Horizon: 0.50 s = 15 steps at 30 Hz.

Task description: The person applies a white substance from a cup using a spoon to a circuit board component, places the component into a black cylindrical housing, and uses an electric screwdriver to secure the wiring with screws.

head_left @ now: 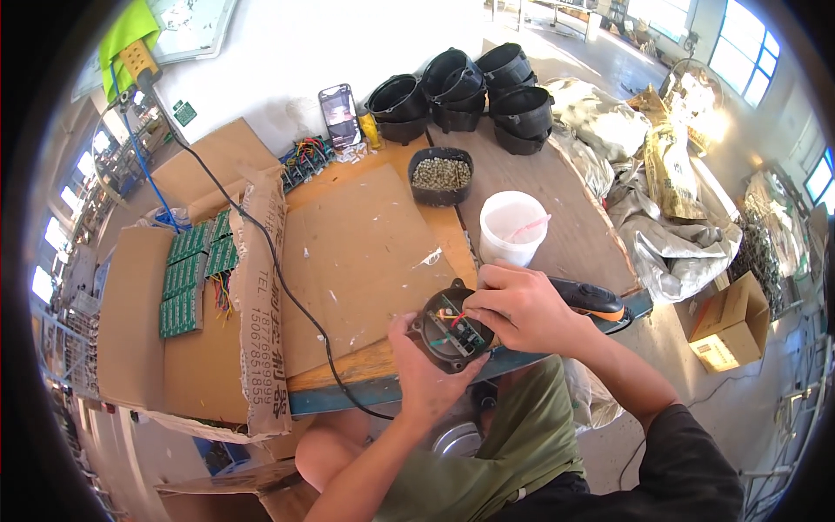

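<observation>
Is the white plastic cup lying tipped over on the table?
No, the white plastic cup stands upright on the brown cardboard-covered table.

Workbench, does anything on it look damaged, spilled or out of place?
Nothing is spilled. The cardboard sheet covering the bench is scuffed, with white flecks and a torn spot near its right edge. The left hand holds the round black housing tilted while the right hand works inside it. Crumpled bags are piled at the right.
</observation>
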Available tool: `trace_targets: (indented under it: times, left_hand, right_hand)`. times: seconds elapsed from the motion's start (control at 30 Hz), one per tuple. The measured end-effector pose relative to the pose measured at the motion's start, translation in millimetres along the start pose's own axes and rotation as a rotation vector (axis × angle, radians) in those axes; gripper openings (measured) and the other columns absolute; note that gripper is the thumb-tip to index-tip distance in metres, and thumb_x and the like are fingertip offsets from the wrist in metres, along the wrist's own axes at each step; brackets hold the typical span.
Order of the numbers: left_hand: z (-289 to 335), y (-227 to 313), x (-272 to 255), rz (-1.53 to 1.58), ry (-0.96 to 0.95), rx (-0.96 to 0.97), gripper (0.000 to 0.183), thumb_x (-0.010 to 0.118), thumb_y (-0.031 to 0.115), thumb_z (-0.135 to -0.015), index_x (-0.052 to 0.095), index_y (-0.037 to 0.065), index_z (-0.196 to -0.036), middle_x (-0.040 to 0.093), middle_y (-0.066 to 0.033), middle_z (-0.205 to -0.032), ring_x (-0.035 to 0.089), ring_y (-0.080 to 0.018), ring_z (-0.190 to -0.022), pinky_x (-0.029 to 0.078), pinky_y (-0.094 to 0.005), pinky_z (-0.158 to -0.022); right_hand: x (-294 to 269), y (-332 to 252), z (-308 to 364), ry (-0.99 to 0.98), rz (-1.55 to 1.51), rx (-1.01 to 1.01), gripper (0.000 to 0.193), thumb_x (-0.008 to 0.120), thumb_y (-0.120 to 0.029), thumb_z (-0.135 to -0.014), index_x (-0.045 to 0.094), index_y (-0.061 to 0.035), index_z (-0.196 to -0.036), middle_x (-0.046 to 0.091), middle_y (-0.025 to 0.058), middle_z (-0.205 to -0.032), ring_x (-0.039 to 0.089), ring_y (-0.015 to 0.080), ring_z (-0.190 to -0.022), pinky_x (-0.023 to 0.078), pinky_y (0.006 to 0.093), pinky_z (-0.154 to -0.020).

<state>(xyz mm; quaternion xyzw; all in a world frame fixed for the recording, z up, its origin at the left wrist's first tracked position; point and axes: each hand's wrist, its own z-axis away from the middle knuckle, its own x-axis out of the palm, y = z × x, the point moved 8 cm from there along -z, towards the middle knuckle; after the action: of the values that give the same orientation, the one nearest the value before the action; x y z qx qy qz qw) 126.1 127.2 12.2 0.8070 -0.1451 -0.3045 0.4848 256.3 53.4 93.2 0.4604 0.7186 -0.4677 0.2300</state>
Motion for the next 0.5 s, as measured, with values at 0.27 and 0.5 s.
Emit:
trace_targets:
  times: [0.27, 0.5]
  left_hand:
    - [1.6, -0.9, 5.1, -0.023, 0.019, 0.053, 0.101, 0.094, 0.021, -0.063, 0.026, -0.003, -0.134, 0.043, -0.0169, -0.124, 0.050, -0.0254, -0.111, 0.042, -0.0374, -0.098]
    - [8.4, -2.7, 8.9, 0.028, 0.007, 0.037, 0.109, 0.096, 0.027, -0.062, 0.022, -0.003, -0.138, 0.034, -0.0189, -0.133, 0.048, -0.0254, -0.115, 0.041, -0.0374, -0.100]
  right_hand:
    - [4.1, -1.6, -0.4, -0.044, 0.046, -0.112, 0.013, 0.074, -0.007, -0.076, 0.070, -0.0086, -0.088, 0.052, 0.0037, -0.084, 0.056, 0.0246, -0.081, 0.048, 0.0381, -0.062]
    - [5.7, -0.6, 1.3, -0.075, 0.054, -0.124, 0.015, 0.076, -0.009, -0.074, 0.069, -0.0083, -0.088, 0.055, 0.0035, -0.091, 0.056, 0.0244, -0.086, 0.050, 0.0377, -0.064]
